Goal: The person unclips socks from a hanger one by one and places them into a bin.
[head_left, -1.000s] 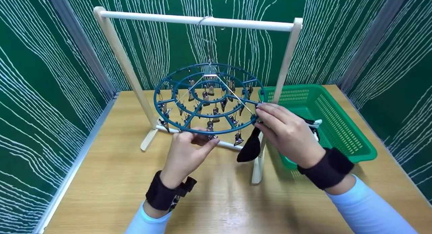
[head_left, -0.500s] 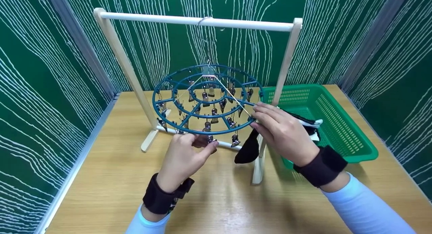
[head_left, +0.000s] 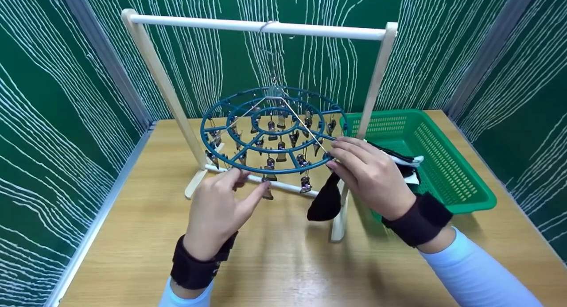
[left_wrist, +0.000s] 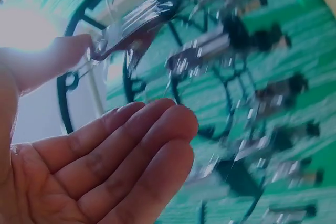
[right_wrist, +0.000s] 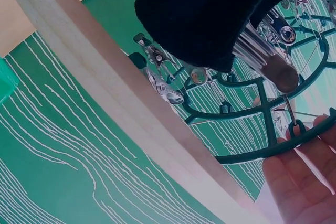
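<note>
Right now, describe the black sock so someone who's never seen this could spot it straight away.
Find the wooden rack on the table; a teal ring of clips hangs from its bar. The sock dangles below the ring's right edge, by the right hand. It is the only cloth on the ring; other clips hang bare.

A green basket (head_left: 443,165) sat just to the right of the right hand, with some black and white cloth (head_left: 405,163) lying in it. A wooden table (head_left: 288,262) lay under both hands. A pale wooden rack (head_left: 257,27) stood behind the hands. Green walls with wavy white lines (head_left: 53,99) stood all around.
</note>
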Demonstrator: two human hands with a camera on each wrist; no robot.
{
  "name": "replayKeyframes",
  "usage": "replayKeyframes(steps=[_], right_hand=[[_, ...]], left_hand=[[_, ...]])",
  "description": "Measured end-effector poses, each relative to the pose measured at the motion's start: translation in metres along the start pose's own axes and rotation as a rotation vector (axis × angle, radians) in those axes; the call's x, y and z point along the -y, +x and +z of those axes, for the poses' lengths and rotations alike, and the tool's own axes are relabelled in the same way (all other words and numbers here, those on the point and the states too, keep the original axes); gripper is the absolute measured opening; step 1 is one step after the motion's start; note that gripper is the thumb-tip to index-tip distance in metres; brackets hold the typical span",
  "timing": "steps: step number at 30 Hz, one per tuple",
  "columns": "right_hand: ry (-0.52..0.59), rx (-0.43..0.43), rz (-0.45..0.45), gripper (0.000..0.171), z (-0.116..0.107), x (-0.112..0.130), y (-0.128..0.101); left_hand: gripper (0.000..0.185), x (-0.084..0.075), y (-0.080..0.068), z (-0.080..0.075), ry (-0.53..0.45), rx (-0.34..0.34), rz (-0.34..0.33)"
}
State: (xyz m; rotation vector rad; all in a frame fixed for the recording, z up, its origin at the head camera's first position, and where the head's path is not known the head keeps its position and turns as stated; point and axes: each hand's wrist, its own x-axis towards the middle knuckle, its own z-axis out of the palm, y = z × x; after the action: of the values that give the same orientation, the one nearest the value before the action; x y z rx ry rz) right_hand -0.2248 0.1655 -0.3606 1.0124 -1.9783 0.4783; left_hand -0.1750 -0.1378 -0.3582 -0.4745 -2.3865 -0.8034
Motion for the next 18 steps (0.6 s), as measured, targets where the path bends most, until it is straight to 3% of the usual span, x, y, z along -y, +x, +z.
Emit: replayKeyframes(steps=[6,9,14,18], right_hand=[[0.007,-0.054,-0.01,0.038,0.003,0.003,0.0],[-0.005,-0.058,-0.014,0.038,0.003,0.004,0.001],[-0.013,-0.064,-0.022,0.035,0.004,0.008,0.002],[-0.025,-0.073,-0.048,0.032,0.005,0.013,0.004]], left_hand=[[0.045,-0.001,-0.005,-0.003,0.124,-0.317,0.195],[0.047,-0.004,-0.004,0.0,0.137,-0.403,0.308],[0.034,-0.01,-0.001,0.008,0.187,-0.414,0.467],[0.028,-0.013,-0.001,0.013,0.248,-0.372,0.52]])
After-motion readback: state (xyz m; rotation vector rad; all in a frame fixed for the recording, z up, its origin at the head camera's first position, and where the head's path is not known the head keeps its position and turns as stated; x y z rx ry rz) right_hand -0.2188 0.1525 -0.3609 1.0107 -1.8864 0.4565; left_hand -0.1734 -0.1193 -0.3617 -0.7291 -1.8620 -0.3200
